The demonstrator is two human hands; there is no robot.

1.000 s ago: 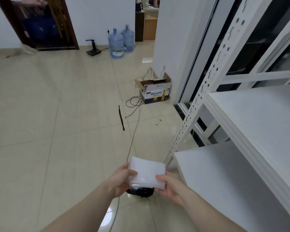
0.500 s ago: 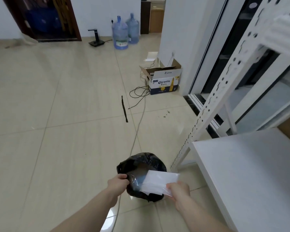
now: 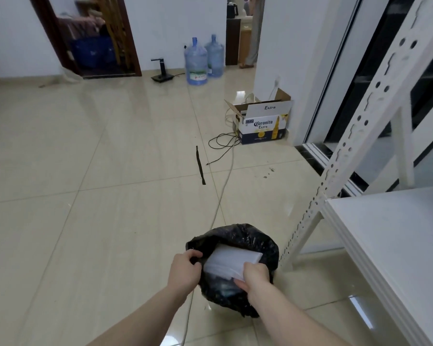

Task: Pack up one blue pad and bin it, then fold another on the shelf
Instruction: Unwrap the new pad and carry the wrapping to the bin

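- left hand (image 3: pixel 184 270) closed on the near-left rim of the black bin bag (image 3: pixel 238 239), fingers curled over the edge.
- right hand (image 3: pixel 254 277) gripping the near corner of the packed pad (image 3: pixel 231 262), thumb on top.
- pad looking white and pale, inside a clear wrap; blue colour not possible to confirm.
- pad lying tilted across the open mouth of the bag, far part already inside the rim, near part in the right hand.
- bag standing on the beige tile floor (image 3: pixel 85 221), just beside the foot of the white shelf post (image 3: pixel 335 176).
- white shelf board (image 3: pixel 398 240) at the right, bare surface visible.
- grey cable (image 3: pixel 223 193) running along the floor and passing under the left forearm.
- farther away: 1 cardboard box (image 3: pixel 263 123) with beer print near the wall, 2 water bottles (image 3: pixel 203 61) beside a doorway, 1 black strap (image 3: pixel 200 168) flat on the tiles.
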